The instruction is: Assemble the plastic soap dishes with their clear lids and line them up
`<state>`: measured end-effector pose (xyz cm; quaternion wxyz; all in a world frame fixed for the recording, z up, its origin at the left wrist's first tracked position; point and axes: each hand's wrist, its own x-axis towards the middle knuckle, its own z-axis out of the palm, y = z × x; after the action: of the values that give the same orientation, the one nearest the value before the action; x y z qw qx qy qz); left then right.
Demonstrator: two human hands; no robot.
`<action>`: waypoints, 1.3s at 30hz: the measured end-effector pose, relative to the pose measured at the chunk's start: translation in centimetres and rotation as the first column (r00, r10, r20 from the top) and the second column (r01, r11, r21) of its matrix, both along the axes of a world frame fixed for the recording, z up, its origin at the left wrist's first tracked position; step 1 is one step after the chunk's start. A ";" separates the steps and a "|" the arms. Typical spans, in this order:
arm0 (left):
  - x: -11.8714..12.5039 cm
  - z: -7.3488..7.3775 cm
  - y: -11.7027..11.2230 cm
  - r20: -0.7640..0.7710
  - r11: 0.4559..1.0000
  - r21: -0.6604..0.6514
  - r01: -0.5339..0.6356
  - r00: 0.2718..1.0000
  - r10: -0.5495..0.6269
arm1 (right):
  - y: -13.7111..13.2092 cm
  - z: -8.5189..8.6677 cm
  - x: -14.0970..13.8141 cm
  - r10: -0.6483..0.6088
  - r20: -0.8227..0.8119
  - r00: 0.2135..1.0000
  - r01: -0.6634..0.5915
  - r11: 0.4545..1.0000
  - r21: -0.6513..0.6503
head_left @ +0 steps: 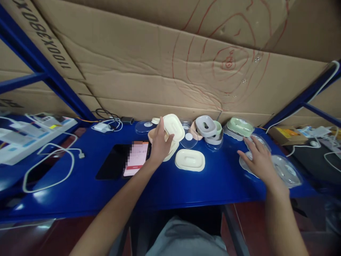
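Note:
My left hand (pixel 159 144) is wrapped round a stack of cream soap dishes (pixel 173 128) near the back middle of the blue table (pixel 170 185). One more cream dish (pixel 190 159) lies flat just right of that hand. Fingers spread, my right hand (pixel 258 160) rests flat on a clear plastic lid (pixel 246 161) at the right. Another clear lid (pixel 286 170) lies beside it. Grey dishes (pixel 206 126) and a green dish (pixel 239 126) stand behind.
A phone with a lit screen (pixel 136 158) lies on a black pad (pixel 112 166) left of my left hand. White cables (pixel 48 167), a charger (pixel 102 126) and boxes (pixel 29 135) sit at the left. Cardboard (pixel 170 53) walls the back. Blue shelf posts (pixel 39 60) flank the table.

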<state>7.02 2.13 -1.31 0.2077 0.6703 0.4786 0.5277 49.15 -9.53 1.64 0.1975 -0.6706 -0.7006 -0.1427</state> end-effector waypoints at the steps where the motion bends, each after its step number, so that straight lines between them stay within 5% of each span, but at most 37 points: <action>1: -0.1 -0.3 0.1 -0.089 0.999 0.036 -0.027 0.996 0.030 | -1.3 -0.8 1.5 -0.053 0.039 0.998 0.054 0.998 -0.031; 6: 0.5 -1.0 -0.3 -0.345 0.988 0.152 0.001 0.937 0.052 | -4.6 -4.1 6.1 -0.081 0.098 0.992 0.095 0.983 -0.157; 11: 2.0 -0.4 -1.9 -0.408 0.979 0.187 0.077 0.913 0.006 | -4.6 -3.9 4.4 0.001 0.100 0.995 0.015 0.987 -0.158; 16: 3.3 0.7 -3.9 -0.206 0.951 0.060 0.302 0.936 -0.284 | -4.0 -2.7 1.5 0.076 -0.001 0.997 -0.075 0.984 -0.159; 20: 4.2 0.6 -5.1 -0.071 0.915 -0.048 0.400 0.913 -0.403 | -3.0 -1.0 -1.7 0.214 -0.105 0.971 -0.218 0.976 -0.022; 22: 4.5 0.5 -5.3 0.125 0.836 -0.161 0.525 0.851 -0.510 | -2.2 0.2 -4.5 0.315 -0.191 0.930 -0.311 0.949 0.048; 25: 4.3 0.9 -5.4 0.466 0.594 -0.220 0.774 0.618 -0.633 | -0.1 2.3 -9.7 0.480 -0.269 0.835 -0.477 0.875 0.082; 27: 3.9 1.4 -5.1 0.573 0.544 -0.181 0.819 0.538 -0.619 | 2.1 3.8 -12.9 0.610 -0.256 0.749 -0.620 0.783 0.053; 29: 3.4 2.1 -4.6 0.648 0.605 -0.173 0.777 0.552 -0.524 | 4.8 5.2 -15.1 0.703 -0.251 0.665 -0.718 0.695 0.045; 31: 2.9 2.6 -4.0 0.718 0.688 -0.215 0.693 0.590 -0.370 | 8.1 6.1 -16.3 0.729 -0.282 0.624 -0.745 0.664 0.069; 35: 2.2 3.0 -2.6 0.788 0.788 -0.308 0.533 0.607 -0.102 | 14.4 6.0 -16.7 0.644 -0.309 0.700 -0.674 0.739 0.012; 39: 1.8 2.8 -2.1 0.790 0.834 -0.315 0.454 0.612 -0.034 | 17.9 4.8 -16.8 0.579 -0.279 0.766 -0.620 0.780 -0.084</action>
<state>8.87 0.06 1.52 0.6217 0.3733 0.3637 0.5846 32.31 8.39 6.40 0.2567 -0.4371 -0.8591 0.0702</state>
